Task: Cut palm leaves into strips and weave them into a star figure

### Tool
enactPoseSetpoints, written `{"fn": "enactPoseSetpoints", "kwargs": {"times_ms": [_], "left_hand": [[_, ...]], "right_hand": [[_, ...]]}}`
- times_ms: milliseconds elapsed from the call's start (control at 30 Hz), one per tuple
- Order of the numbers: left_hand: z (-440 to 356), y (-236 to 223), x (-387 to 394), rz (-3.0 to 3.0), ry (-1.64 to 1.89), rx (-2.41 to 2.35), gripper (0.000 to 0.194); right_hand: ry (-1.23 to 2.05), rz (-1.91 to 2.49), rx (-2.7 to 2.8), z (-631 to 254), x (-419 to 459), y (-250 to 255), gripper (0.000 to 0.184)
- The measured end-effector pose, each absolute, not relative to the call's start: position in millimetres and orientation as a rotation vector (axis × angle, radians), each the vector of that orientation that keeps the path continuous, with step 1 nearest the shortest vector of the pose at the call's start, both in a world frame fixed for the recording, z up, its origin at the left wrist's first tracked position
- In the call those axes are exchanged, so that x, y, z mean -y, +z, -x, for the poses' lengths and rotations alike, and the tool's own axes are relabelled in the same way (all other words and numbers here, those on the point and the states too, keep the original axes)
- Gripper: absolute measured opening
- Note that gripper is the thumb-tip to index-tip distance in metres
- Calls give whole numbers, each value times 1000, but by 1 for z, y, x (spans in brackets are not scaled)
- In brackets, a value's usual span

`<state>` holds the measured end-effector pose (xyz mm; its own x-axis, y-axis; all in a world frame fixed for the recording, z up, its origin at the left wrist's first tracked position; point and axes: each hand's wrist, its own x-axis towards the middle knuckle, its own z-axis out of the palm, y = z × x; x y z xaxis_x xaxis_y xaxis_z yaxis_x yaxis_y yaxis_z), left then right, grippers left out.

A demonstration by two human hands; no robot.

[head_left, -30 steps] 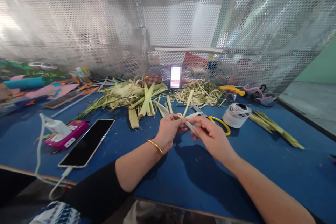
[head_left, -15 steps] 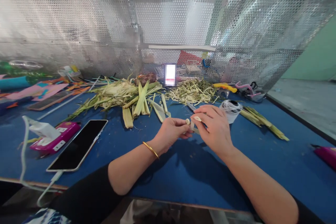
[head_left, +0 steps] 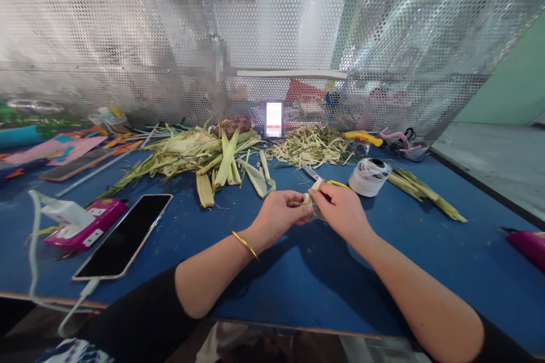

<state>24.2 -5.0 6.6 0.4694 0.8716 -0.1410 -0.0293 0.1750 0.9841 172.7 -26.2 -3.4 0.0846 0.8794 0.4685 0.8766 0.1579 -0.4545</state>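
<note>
Over the blue table, my left hand (head_left: 281, 211) pinches a pale husk strip (head_left: 307, 199) that looks rolled or folded. My right hand (head_left: 344, 209) grips the same strip from the other side with thumb and fingers, and one end pokes up above its fingertips. Just beyond my hands lie scissors (head_left: 312, 172) with a yellow handle, partly hidden by the right hand. A spool of white string (head_left: 369, 177) stands to the right of them. Behind the left hand are loose husk pieces (head_left: 255, 178). Fingers hide much of the held strip.
A husk pile (head_left: 187, 150) and a heap of shredded strips (head_left: 313, 146) lie at the back, before a perforated metal screen (head_left: 276, 22). More husks (head_left: 428, 195) are at the right. A phone (head_left: 123, 237) on a cable and a magenta power strip (head_left: 87, 227) sit left.
My right hand has lowered and its fingers have curled in closer around the strip. The scissors' yellow handle and more of the string spool now show.
</note>
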Motion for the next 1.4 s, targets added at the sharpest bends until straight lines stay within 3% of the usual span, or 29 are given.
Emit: {"fn": "enactPoseSetpoints", "kwargs": {"times_ms": [233, 400, 567, 667, 733, 900, 1067, 1400], "left_hand": [[-26, 5, 5, -1079, 853, -942, 17], [-21, 7, -1, -1024, 928, -967, 14], [-17, 6, -5, -1001, 921, -935, 22], [-16, 7, -5, -985, 910, -880, 25], [-15, 7, -5, -971, 895, -864, 24], [-17, 9, -4, -972, 868, -875, 21], [-18, 7, -2, -1012, 846, -853, 24], [-18, 5, -4, -1063, 869, -910, 26]], "right_hand": [[242, 1693, 1660, -171, 25, -3, 35], [453, 1559, 1806, -182, 33, 16, 24], [957, 1247, 1857, -195, 46, 39, 26], [1208, 1028, 1776, -197, 50, 43, 40], [1198, 1010, 1706, -195, 48, 39, 39], [790, 1125, 1389, -182, 37, 24, 23], [886, 1068, 1205, -171, 36, 20, 21], [864, 1446, 1547, -179, 33, 19, 26]]}}
